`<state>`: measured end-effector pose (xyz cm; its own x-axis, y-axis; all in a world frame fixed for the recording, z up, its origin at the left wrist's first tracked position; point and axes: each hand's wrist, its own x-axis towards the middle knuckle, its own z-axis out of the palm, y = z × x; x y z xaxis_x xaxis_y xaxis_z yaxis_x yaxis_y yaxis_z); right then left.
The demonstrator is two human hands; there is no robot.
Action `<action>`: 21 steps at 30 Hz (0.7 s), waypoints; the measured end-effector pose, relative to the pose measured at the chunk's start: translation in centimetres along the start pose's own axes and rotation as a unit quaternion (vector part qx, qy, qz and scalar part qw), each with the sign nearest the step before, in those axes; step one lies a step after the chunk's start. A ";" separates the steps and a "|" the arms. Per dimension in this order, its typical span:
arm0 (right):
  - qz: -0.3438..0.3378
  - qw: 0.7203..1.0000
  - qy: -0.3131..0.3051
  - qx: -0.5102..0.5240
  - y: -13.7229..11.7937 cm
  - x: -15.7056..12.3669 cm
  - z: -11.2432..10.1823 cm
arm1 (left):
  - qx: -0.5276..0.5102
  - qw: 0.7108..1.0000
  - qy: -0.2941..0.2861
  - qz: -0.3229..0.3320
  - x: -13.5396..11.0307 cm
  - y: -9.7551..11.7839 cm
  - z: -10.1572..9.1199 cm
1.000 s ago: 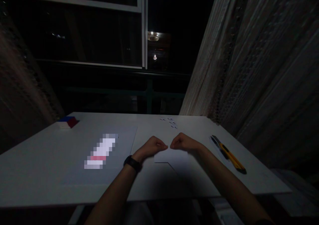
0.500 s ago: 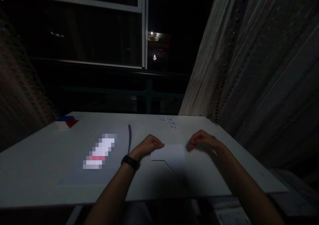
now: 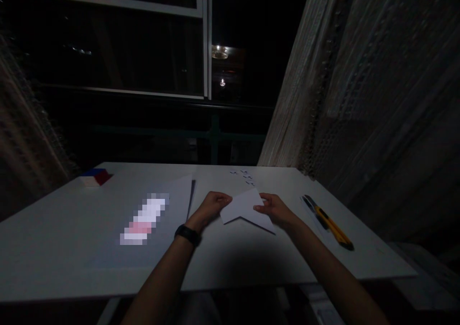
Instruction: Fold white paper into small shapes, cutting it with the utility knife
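Observation:
A folded white paper piece [image 3: 244, 209] with a notched lower edge is lifted a little off the white table [image 3: 251, 262]. My left hand [image 3: 211, 206] is closed on its left edge, a dark watch on that wrist. My right hand [image 3: 273, 208] pinches the paper's right side, fingers closed on it. Both hands sit close together near the middle of the table.
A yellow and black utility knife [image 3: 328, 222] lies to the right. A large white sheet [image 3: 163, 219] with a curled far corner lies to the left. A red and blue block [image 3: 94, 176] sits at the far left corner. Small paper scraps [image 3: 245, 176] lie behind. Curtains hang on the right.
The hands parted along the paper, then came back together. The paper has been lifted and turned, so that its pointed corners now show. The utility knife is uncovered again.

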<state>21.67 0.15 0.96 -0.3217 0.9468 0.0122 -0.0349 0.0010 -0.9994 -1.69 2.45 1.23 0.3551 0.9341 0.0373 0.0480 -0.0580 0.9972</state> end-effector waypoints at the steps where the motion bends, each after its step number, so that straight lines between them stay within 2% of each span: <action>1: 0.001 1.000 0.016 0.007 0.2 0.0 -0.2 | 0.000 1.000 -0.001 0.003 0.0 0.0 0.0; 7: 0.006 0.997 0.066 0.036 0.9 -0.3 -1.0 | -0.018 0.999 0.024 -0.036 0.0 0.2 0.2; 11: 0.014 0.996 0.083 0.014 0.2 -0.5 -1.5 | -0.031 0.998 0.011 -0.054 -0.1 0.1 0.2; 15: 0.008 0.990 0.143 -0.012 -0.9 -0.6 -2.3 | -0.048 0.996 0.007 -0.076 0.2 -0.1 -0.3; 18: 0.012 0.985 0.173 -0.004 -1.0 -0.6 -2.8 | -0.040 0.996 0.056 -0.053 0.6 -0.3 -0.6; 21: 0.009 0.988 0.152 -0.021 -0.4 -0.4 -2.3 | 0.053 0.992 0.112 0.026 0.8 -0.4 -0.3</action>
<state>24.03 0.55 1.27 -0.0236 0.9997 -0.0096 0.0087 -0.0094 -0.9999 -1.72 3.32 0.91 0.1437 0.9831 0.1136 0.1379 -0.1335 0.9814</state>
